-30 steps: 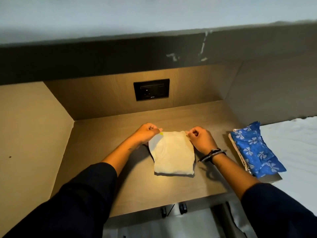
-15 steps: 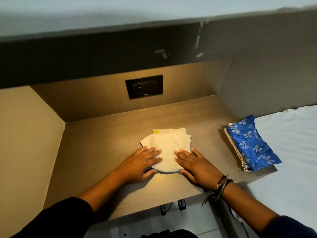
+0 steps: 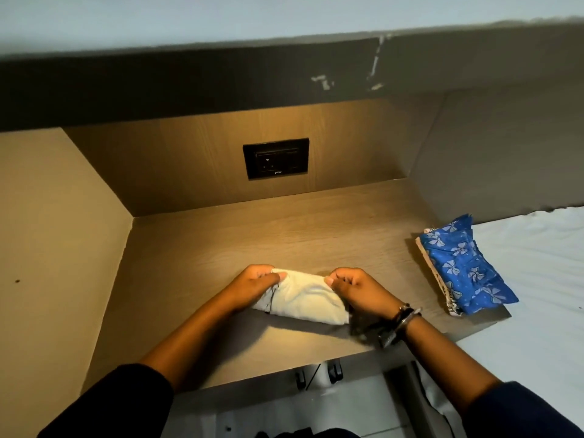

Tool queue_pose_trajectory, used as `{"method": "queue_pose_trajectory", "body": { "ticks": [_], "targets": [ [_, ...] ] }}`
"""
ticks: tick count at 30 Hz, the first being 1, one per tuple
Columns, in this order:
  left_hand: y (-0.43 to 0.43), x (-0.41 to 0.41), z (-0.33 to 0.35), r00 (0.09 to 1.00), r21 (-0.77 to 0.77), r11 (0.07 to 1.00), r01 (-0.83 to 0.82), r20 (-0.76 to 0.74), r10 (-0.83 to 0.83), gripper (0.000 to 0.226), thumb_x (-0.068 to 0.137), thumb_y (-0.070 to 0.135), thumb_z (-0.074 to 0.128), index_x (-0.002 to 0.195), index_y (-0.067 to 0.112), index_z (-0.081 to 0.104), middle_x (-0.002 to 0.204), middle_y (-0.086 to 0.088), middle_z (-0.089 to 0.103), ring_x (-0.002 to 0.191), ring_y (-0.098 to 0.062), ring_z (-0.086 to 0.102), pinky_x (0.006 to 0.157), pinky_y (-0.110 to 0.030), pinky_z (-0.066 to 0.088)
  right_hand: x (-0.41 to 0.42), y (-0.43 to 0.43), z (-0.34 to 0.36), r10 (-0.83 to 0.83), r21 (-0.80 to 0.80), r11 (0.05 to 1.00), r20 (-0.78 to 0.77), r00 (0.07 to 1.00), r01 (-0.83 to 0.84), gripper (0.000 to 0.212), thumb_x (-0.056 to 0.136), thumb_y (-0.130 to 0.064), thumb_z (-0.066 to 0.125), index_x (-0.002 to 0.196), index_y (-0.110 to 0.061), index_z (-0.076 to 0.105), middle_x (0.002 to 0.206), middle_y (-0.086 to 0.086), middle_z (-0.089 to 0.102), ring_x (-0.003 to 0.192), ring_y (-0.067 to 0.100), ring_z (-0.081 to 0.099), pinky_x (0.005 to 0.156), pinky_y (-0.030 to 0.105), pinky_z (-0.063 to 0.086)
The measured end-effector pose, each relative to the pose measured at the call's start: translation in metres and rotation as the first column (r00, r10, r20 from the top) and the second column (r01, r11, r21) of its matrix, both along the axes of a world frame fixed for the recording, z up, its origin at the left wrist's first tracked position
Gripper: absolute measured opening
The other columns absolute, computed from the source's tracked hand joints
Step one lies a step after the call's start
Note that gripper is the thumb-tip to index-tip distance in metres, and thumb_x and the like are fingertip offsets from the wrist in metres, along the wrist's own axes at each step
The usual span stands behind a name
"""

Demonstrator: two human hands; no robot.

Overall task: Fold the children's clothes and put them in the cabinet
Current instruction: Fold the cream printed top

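Hands: flat a moment ago, left hand (image 3: 256,287) and right hand (image 3: 357,292) now each clench a grip on one end of the cream garment (image 3: 303,300), likely to halve it.
Position: mid tabletop (image 3: 284,235).
Aside: blue bundle (image 3: 464,270), already folded, beside the bed (image 3: 537,279).

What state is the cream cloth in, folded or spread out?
Folded. The cream cloth is a small thick bundle on the wooden shelf, with the left hand and right hand gripping its two ends.

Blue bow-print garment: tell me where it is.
In the head view the blue bow-print garment lies at the right end of the wooden shelf, beside the white bed sheet, right of the cream garment.
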State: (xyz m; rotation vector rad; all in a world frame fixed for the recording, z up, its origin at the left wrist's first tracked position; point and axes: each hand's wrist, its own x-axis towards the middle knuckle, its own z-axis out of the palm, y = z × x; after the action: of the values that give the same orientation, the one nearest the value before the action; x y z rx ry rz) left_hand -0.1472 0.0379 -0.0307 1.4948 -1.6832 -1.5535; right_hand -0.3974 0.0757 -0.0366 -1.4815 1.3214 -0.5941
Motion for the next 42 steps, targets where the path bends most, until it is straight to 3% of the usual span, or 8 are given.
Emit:
{"method": "queue_pose_trajectory", "body": {
  "ticks": [7, 12, 20, 23, 27, 33, 38, 42],
  "targets": [
    [-0.011, -0.018, -0.003, 0.949, 0.167, 0.94, -0.298, -0.051, 0.31, 0.049, 0.092, 0.055, 0.05, 0.09, 0.007, 0.062, 0.069, -0.007, 0.053, 0.054, -0.013, 0.045, 0.048, -0.021, 0.039, 0.018, -0.011, -0.009, -0.228, -0.035, 0.974, -0.139, 0.964, 0.225, 0.047, 0.094, -0.055, 0.049, 0.074, -0.013, 0.051, 0.07, 0.004, 0.052, 0.064, 0.017, 0.048, 0.065, 0.036, 0.043],
    [0.002, -0.021, -0.027, 0.957, -0.092, 0.965, -0.245, 0.137, 0.256, 0.065, 0.073, 0.02, 0.083, 0.129, 0.014, 0.051, 0.123, 0.0, 0.057, 0.105, -0.015, 0.052, 0.088, -0.027, 0.043, 0.02, -0.002, -0.013, -0.071, -0.359, 0.897, -0.693, 0.717, -0.258, 0.063, 0.081, -0.071, 0.046, 0.123, -0.025, 0.056, 0.118, -0.002, 0.054, 0.108, 0.02, 0.049, 0.086, 0.036, 0.043],
    [0.017, -0.032, -0.029, 0.723, -0.598, 0.802, -0.009, 0.55, 0.418, 0.058, 0.082, 0.045, 0.065, 0.132, 0.021, 0.048, 0.127, -0.004, 0.056, 0.115, -0.024, 0.049, 0.095, -0.038, 0.041, 0.033, -0.013, -0.016, -0.019, -0.139, 0.987, -0.583, 0.812, -0.077, 0.051, 0.077, -0.051, 0.07, 0.118, -0.024, 0.059, 0.113, -0.002, 0.062, 0.103, 0.02, 0.056, 0.088, 0.037, 0.048],
    [0.039, -0.045, -0.017, 0.629, -0.712, 0.65, -0.266, 0.383, 0.677, 0.059, 0.079, 0.048, 0.068, 0.127, 0.019, 0.048, 0.126, -0.006, 0.051, 0.112, -0.025, 0.045, 0.091, -0.038, 0.039, 0.041, -0.02, -0.007, 0.035, 0.067, 0.998, -0.509, 0.86, -0.001, 0.032, 0.076, -0.041, 0.076, 0.097, -0.019, 0.066, 0.093, 0.002, 0.071, 0.084, 0.021, 0.066, 0.077, 0.04, 0.057],
    [0.076, -0.056, -0.016, 0.546, -0.153, 0.592, -0.791, 0.26, 0.797, 0.059, 0.07, 0.05, 0.072, 0.115, 0.02, 0.05, 0.12, -0.007, 0.055, 0.105, -0.026, 0.053, 0.09, -0.036, 0.044, 0.048, -0.014, -0.004, 0.096, 0.182, 0.983, -0.376, 0.921, -0.028, 0.014, 0.081, -0.026, 0.074, 0.08, -0.013, 0.068, 0.078, 0.004, 0.07, 0.071, 0.018, 0.066, 0.064, 0.03, 0.054],
    [0.092, -0.096, 0.006, 0.533, 0.606, 0.52, -0.602, -0.179, 0.827, 0.039, 0.086, 0.034, 0.062, 0.117, 0.012, 0.056, 0.108, -0.017, 0.069, 0.095, -0.034, 0.067, 0.073, -0.04, 0.055, 0.022, 0.021, 0.018, -0.112, 0.236, 0.968, 0.101, 0.989, 0.086, 0.019, 0.082, -0.011, 0.072, 0.069, -0.015, 0.058, 0.068, 0.005, 0.059, 0.062, 0.017, 0.054, 0.055, 0.025, 0.04],
    [0.087, -0.144, 0.035, 0.391, 0.709, 0.64, -0.296, -0.522, 0.758, 0.028, 0.093, 0.023, 0.057, 0.114, 0.006, 0.062, 0.1, -0.019, 0.074, 0.094, -0.033, 0.069, 0.078, -0.048, 0.054, -0.041, 0.044, 0.052, -0.221, 0.188, 0.967, 0.279, 0.935, 0.173, 0.009, 0.084, -0.005, 0.069, 0.088, 0.0, 0.063, 0.08, 0.012, 0.065, 0.069, 0.018, 0.061, 0.061, 0.026, 0.047],
    [0.075, -0.207, 0.055, 0.507, 0.477, 0.842, -0.254, -0.675, 0.535, 0.04, 0.092, 0.02, 0.059, 0.13, 0.009, 0.055, 0.122, -0.017, 0.068, 0.112, -0.034, 0.064, 0.097, -0.051, 0.05, -0.111, 0.056, 0.069, -0.37, 0.026, 0.927, 0.241, 0.897, 0.375, 0.025, 0.084, -0.014, 0.072, 0.104, 0.0, 0.063, 0.101, 0.023, 0.07, 0.085, 0.029, 0.065, 0.074, 0.045, 0.052]
  ]
}}
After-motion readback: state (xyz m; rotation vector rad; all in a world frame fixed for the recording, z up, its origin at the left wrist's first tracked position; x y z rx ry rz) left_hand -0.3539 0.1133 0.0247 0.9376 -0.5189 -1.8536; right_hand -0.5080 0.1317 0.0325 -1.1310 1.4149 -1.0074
